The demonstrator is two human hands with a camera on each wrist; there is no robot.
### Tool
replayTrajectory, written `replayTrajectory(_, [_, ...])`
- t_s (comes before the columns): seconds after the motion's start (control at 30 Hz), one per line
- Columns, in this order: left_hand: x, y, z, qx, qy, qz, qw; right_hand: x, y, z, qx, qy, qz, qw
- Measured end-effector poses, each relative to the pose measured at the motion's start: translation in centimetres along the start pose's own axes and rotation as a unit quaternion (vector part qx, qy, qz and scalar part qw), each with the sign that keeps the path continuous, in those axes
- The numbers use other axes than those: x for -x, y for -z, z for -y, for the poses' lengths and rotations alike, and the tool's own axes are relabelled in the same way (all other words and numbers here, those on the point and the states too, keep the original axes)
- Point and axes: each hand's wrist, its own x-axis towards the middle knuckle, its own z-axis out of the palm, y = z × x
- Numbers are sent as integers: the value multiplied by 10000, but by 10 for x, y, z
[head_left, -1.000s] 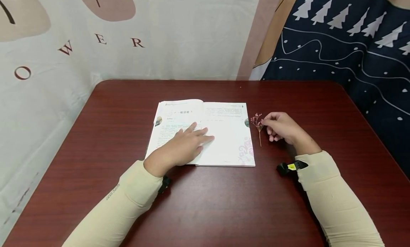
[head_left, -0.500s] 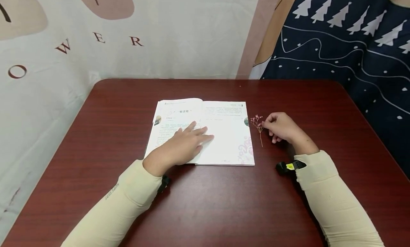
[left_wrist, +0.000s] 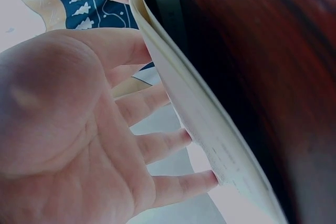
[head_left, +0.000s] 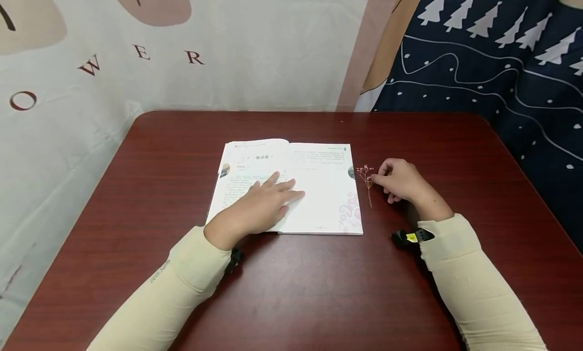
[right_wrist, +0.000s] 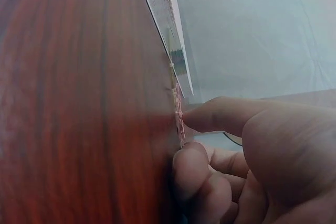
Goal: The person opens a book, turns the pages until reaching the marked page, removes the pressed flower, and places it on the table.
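Note:
An open book (head_left: 321, 209) lies on the table with printed text on both pages. My left hand (head_left: 259, 204) rests spread across its middle, palm down; in the left wrist view the fingertips (left_wrist: 210, 178) touch the page. Just right of the book is a small sprig of pink dried flowers (head_left: 366, 175), its thin stem pointing toward me. The thumb and forefinger of my right hand (head_left: 401, 181) pinch the sprig at its flowered right side, the other fingers curled under. In the right wrist view the sprig (right_wrist: 179, 119) sits low against the wood, beside the page edges.
The dark red wooden table (head_left: 314, 290) extends around the book on all sides. Behind it hang a pale lettered cloth (head_left: 273, 47) and a navy cloth with white trees (head_left: 478, 73). A black wrist strap (head_left: 425, 234) sits at my right cuff.
The sprig's stem has swung slightly right and then back, while my right hand shifted very little. My left hand has stayed in place on the book.

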Motion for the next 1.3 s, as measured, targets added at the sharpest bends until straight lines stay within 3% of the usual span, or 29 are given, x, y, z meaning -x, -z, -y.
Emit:
replayTrajectory(0.27, [-2,2,-3,-7,-10,12,10000,7,4,8,-16,255,-329,9991])
replayTrajectory(0.53, [-4,3,-5,-40,-46,-18,10000,15,-3,19,-42,397,-156,9991])
replayTrajectory(0.77, [-6,4,-7,-33,-42,7,10000,19,-8,18,63,410,421,9983])
replayTrajectory(1.03, [-2,1,-4,66,24,70,10000,17,-19,19,163,591,1231,9905])
replayTrajectory(1.3, [1,2,-6,-64,163,284,9994,15,-24,18,-75,691,1537,9857])
